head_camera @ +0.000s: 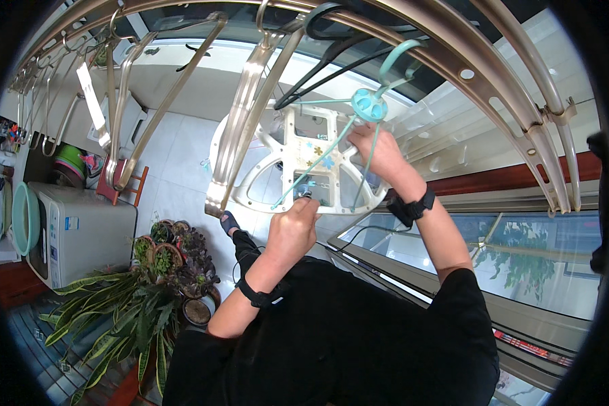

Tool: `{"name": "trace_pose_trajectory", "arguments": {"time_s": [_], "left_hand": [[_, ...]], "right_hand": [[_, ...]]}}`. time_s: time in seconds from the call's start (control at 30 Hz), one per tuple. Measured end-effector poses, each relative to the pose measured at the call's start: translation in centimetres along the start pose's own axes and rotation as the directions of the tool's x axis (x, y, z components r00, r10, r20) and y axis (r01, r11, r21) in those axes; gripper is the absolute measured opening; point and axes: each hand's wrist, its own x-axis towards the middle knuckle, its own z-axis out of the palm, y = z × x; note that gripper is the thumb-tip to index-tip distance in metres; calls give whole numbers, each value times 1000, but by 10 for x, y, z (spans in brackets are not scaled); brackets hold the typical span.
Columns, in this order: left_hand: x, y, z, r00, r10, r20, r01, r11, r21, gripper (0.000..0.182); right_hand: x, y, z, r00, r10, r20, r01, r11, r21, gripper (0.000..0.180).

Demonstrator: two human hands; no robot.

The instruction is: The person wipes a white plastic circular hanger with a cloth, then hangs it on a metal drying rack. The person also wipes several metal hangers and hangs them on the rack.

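A white plastic clip-hanger frame [312,161] with a flower print hangs below a turquoise hook [369,105] and its thin struts. The hook meets a metal drying rail [436,56]. My left hand [293,223] is closed at the frame's near edge, by a small bluish clip [303,191]; what its fingers hold is partly hidden. At the frame's right edge, behind a strut, my right hand [378,151] has its fingers on the rim; whether they grip it cannot be made out. Several turquoise clips show through the openings.
Metal hangers [241,116] hang left of the frame, and a black hanger [330,66] hangs behind it. Potted plants [167,259] stand on the floor at lower left, near a washing machine [89,231] and a red stool [127,180]. A window frame [411,274] runs along the right.
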Motion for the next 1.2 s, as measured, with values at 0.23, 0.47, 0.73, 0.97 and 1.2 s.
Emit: {"name": "trace_pose_trajectory", "arguments": {"time_s": [0.23,0.47,0.73,0.97,1.2], "left_hand": [[-2,0,-2,1000,8,4,-8,999,-34,21],[4,-6,1,999,-9,-32,9,1000,7,21],[7,-5,1,1000,-10,8,10,1000,17,21],[8,-2,0,1000,3,15,-3,1000,3,21],[8,-3,1,1000,-6,-5,6,999,52,23]], "right_hand": [[-9,7,-15,961,175,216,-274,733,622,33],[-60,36,-30,824,381,420,-273,-383,882,31],[-100,15,-12,770,540,340,-109,-414,904,21],[-72,-20,21,838,527,140,-369,360,857,33],[-46,-42,4,861,482,164,-471,631,617,33]]}}
